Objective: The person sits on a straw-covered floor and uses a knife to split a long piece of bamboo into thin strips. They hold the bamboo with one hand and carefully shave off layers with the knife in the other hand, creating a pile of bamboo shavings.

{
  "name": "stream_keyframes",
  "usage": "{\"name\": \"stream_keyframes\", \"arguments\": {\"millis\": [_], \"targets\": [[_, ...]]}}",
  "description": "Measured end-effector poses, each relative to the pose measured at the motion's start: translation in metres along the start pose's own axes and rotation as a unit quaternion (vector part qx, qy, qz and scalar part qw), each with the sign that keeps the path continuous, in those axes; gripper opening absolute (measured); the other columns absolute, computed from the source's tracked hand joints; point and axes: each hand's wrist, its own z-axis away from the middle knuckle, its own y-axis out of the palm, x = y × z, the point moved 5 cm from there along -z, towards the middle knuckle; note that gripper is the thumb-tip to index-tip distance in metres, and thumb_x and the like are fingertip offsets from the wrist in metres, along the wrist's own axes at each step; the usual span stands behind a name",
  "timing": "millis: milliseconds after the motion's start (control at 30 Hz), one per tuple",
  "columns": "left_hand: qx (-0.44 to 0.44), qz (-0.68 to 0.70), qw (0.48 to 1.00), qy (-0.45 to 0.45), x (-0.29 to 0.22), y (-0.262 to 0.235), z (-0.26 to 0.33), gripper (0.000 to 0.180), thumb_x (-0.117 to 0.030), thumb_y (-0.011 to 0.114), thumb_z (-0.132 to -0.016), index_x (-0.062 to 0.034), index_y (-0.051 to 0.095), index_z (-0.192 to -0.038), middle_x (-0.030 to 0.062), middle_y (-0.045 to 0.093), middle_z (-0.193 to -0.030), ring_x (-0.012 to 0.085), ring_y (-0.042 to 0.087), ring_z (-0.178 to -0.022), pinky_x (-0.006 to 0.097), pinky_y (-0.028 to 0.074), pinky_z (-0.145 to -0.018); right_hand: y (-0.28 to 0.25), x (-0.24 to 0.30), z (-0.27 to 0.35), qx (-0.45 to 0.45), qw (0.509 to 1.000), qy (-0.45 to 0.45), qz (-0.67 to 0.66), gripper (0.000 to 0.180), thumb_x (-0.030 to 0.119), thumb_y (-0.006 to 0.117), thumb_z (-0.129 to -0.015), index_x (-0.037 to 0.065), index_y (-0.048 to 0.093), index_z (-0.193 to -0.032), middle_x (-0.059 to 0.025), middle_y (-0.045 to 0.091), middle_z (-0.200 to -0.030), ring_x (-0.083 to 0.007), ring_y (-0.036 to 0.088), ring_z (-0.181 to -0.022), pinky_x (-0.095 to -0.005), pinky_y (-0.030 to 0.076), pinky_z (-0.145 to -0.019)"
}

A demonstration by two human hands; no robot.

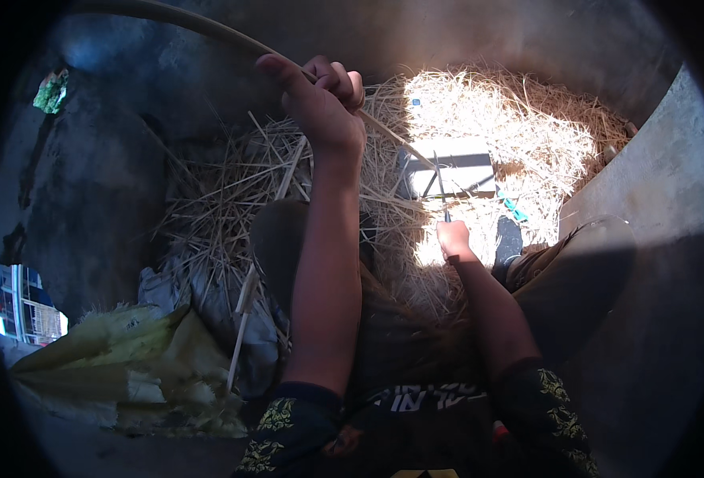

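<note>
My left hand (pixel 326 107) is raised and closed around a long, thin pale strip (pixel 396 137) that looks like split bamboo. The strip curves up past the hand to the upper left, and its other end slants down to a knife. My right hand (pixel 454 239) is wrapped around the handle of that knife (pixel 440 187), its narrow dark blade pointing away from me. Blade and strip meet over a pale rectangular block (pixel 470 163) between my knees, part sunlit and part in shadow. Whether the blade is cutting into the strip I cannot tell.
Heaped pale shavings (pixel 519 107) surround the block, with longer strips (pixel 232 171) scattered to the left. A teal scrap (pixel 514 209) lies beside the block. Worn greenish sheeting (pixel 129 374) and grey cloth (pixel 201 291) lie at lower left. A grey wall (pixel 662 159) rises at the right.
</note>
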Motion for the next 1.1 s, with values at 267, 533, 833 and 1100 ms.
{"name": "stream_keyframes", "arguments": {"millis": [267,533,833,1100], "targets": [[-0.078,-0.029,0.995,0.062,-0.006,-0.003,0.005,0.078,-0.092,0.022,-0.078,-0.0161,0.019,-0.059,-0.0020,0.018,-0.048,0.0108,0.017,-0.043,0.026,0.017,-0.044,-0.061,0.143,0.064,-0.133,0.925,-0.322,-0.152,0.037,0.023,0.061,-0.088,-0.006,0.054,-0.066,-0.0071,0.053,-0.055,-0.0149,0.049,-0.052,-0.0344,0.040,-0.055],[-0.089,-0.039,0.994,0.052,-0.004,-0.003,0.002,0.077,-0.090,0.019,-0.080,-0.0155,0.019,-0.059,-0.0022,0.017,-0.047,0.0109,0.018,-0.042,0.026,0.016,-0.042,-0.001,0.002,0.002,-0.021,1.000,0.008,-0.004,0.029,0.021,0.059,-0.081,-0.006,0.061,-0.073,-0.0160,0.062,-0.064,-0.0261,0.063,-0.057,-0.0419,0.046,-0.049],[-0.057,0.010,0.993,0.099,-0.010,-0.003,0.003,0.066,-0.078,0.029,-0.089,-0.0132,0.032,-0.078,-0.0050,0.020,-0.052,0.0074,0.020,-0.042,0.024,0.020,-0.039,-0.068,0.177,0.106,-0.174,0.898,-0.385,-0.125,0.034,0.024,0.063,-0.088,-0.003,0.059,-0.068,-0.0106,0.059,-0.059,-0.0180,0.053,-0.054,-0.0340,0.043,-0.057],[-0.050,-0.055,0.996,0.053,-0.002,-0.010,-0.004,0.075,-0.091,0.012,-0.079,-0.0173,0.016,-0.062,-0.0026,0.018,-0.046,0.0121,0.018,-0.043,0.025,0.015,-0.043,-0.040,0.050,0.017,-0.069,0.932,-0.350,-0.058,0.034,0.030,0.068,-0.090,0.000,0.063,-0.074,-0.0072,0.052,-0.055,-0.0151,0.057,-0.056,-0.0347,0.044,-0.053]]}}
